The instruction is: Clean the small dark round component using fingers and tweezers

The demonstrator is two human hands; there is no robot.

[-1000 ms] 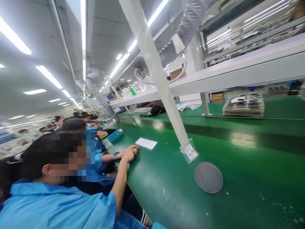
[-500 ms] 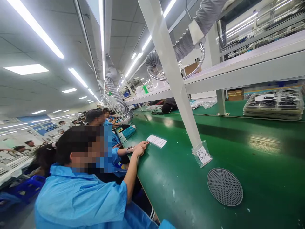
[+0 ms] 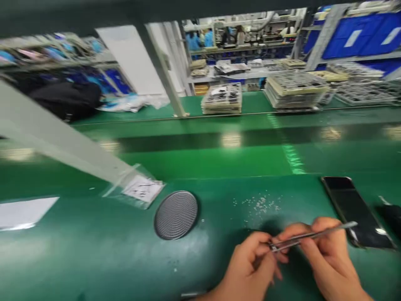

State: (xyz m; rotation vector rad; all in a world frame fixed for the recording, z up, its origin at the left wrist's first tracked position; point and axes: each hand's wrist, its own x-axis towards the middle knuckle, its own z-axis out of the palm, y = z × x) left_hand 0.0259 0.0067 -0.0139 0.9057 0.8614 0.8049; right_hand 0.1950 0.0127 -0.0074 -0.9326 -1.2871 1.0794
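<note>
My right hand is closed around slim metal tweezers, held slantwise with the narrow end pointing left. My left hand pinches at that end, where the thumb and fingers meet the tips; a tiny dark piece seems to be there, too blurred to name. Behind both hands, a scatter of tiny pale bits lies on the green table. Left of them rests a round grey ribbed disc.
A dark phone lies right of my right hand, with a black object beyond it. At left, a slanted white post meets a bagged label and a white sheet. Stacked trays line the back ledge.
The view has swung right, away from the co-workers in blue and down to the table in front of me. Both my hands and the tweezers have come into view.
</note>
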